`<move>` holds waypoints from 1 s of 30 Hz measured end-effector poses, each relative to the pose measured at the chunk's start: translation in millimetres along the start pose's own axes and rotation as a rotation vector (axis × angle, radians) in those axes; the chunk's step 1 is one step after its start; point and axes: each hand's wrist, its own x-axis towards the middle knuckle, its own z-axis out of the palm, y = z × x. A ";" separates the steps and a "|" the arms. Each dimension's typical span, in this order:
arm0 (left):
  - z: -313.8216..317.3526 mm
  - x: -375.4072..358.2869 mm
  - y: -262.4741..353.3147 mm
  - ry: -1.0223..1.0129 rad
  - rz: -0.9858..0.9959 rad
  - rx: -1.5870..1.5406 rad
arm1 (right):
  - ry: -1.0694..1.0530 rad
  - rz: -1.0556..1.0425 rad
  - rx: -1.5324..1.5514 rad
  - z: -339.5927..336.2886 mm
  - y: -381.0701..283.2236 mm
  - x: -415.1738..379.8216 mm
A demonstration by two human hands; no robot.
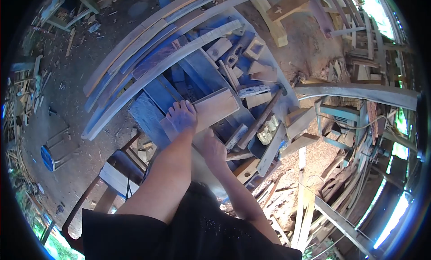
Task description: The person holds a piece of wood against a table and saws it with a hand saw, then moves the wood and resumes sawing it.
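A pale, thick wooden board point(217, 108) lies slantwise across the cluttered workbench in front of me. My left hand point(181, 117) is on its left part, with the fingers curled over the far edge. Close to the near edge of the board is my right hand point(214, 148), its fingers folded in and the thumb pointing up. Whatever those right fingers hold, if anything, is hidden. Dark gaps and flat planks point(157, 93) show beyond the board.
Long curved beams point(143, 73) run along the bench's far left side. Several offcuts point(219, 49) and a round stick point(260, 118) lie to the right. A chair point(117, 172) stands at lower left, a round stool point(47, 158) farther left. Timber point(330, 206) is piled at right.
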 end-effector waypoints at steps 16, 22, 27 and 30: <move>-1.2 -1.2 1.5 -0.002 -0.005 -0.035 | 0.104 -0.116 0.028 0.9 -8.5 31.8; -1.4 -1.1 0.5 0.003 0.014 -0.031 | 0.032 -0.010 0.011 -9.3 2.1 -12.8; 2.2 -3.3 -0.3 0.040 0.025 -0.009 | 0.128 -0.091 0.065 6.5 -4.1 25.7; -0.2 -0.7 -1.9 0.007 0.009 -0.013 | 0.068 -0.139 0.033 3.3 -2.0 30.4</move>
